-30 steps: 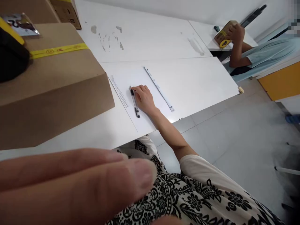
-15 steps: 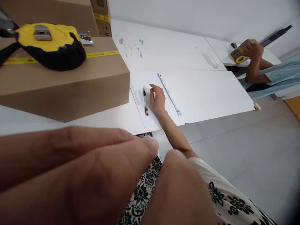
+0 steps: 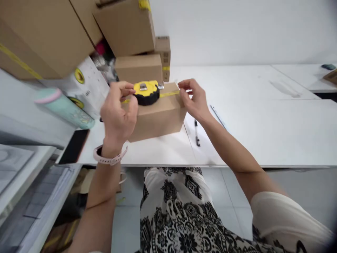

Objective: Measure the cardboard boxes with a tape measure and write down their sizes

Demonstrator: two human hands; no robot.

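Note:
A yellow and black tape measure [image 3: 146,92] lies on top of a closed cardboard box [image 3: 160,123] sealed with yellow tape. My left hand [image 3: 118,107], with a pink-strapped watch [image 3: 110,160] at the wrist, has its thumb and bent fingers at the left end of the tape measure. On the other side, my right hand [image 3: 193,98] reaches the box's right end, its curved fingers and thumb apart and nothing between them. To the right of the box, a black-capped pen [image 3: 197,133] rests on a white paper sheet [image 3: 205,144], partly behind my right forearm.
A pale blue ruler-like strip [image 3: 218,117] lies right of the pen. Left of the box are a mint bottle [image 3: 64,107], a dark phone-like slab [image 3: 75,146] and a white carton [image 3: 86,88]. More cardboard boxes [image 3: 126,30] are stacked behind. A white shelf unit [image 3: 52,196] stands lower left.
My left hand has gone from close before the camera to the tape measure. My right hand has moved from beside the pen to the box's right end. The view has levelled and shifted left.

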